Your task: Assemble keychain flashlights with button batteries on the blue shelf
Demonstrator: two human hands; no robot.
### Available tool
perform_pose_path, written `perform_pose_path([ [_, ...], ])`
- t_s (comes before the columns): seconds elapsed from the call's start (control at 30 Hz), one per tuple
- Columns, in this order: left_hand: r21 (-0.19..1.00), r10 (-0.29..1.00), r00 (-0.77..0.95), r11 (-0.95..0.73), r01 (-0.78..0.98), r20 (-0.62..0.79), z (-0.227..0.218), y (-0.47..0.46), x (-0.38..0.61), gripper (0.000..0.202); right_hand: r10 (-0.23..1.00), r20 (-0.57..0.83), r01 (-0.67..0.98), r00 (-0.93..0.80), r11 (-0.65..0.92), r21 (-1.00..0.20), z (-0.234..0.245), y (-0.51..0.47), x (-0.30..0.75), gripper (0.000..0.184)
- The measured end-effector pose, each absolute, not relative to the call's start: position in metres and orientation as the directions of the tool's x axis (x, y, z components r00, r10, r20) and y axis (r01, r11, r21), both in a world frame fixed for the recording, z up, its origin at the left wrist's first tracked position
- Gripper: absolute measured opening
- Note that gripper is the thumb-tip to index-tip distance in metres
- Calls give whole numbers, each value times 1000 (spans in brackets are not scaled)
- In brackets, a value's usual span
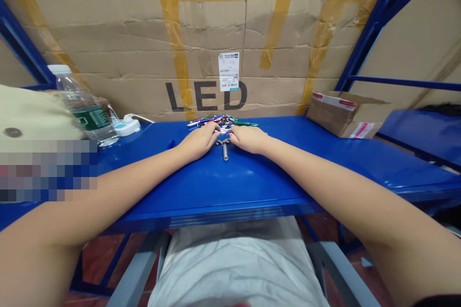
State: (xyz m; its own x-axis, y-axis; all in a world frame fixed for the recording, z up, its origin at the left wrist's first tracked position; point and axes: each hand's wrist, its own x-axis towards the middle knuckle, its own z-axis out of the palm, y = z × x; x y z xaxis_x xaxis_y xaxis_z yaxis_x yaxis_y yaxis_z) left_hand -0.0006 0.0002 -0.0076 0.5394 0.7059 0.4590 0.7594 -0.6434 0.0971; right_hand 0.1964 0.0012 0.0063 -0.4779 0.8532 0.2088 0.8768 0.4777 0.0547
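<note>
Forearms point(126, 187), then left hand point(198, 141) and right hand point(248, 138), grips unreadable, meeting before coloured pile point(223, 121); steady the loose cylinder point(225, 151) between them.

The blue bench point(252, 187) carries a pile of coloured metal sticks point(225, 120) at the middle, toward its far edge. Just in front of the pile lies a silver cylinder point(225, 152), pointing at the near edge. Toward the left end stand a water bottle point(86, 110) and a white power strip point(129, 127). A small cardboard box point(345, 112) sits near the far right corner.
</note>
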Motion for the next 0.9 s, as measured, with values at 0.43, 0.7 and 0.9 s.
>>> perform_pose_path([
  [0.43, -14, 678, 568, -637, 771, 467, -7, 3, 3, 31, 843, 201, 862, -499, 507, 17, 3, -1, 190, 44],
  [0.7, -58, 661, 588, -640, 766, 466, -7, 2, 3, 32, 875, 200, 896, -440, 444, 29, 6, 1, 196, 44],
  [0.9, -95, 659, 589, -625, 775, 468, -6, 0, 5, 32, 855, 195, 875, -480, 482, 43, 3, 0, 192, 43],
])
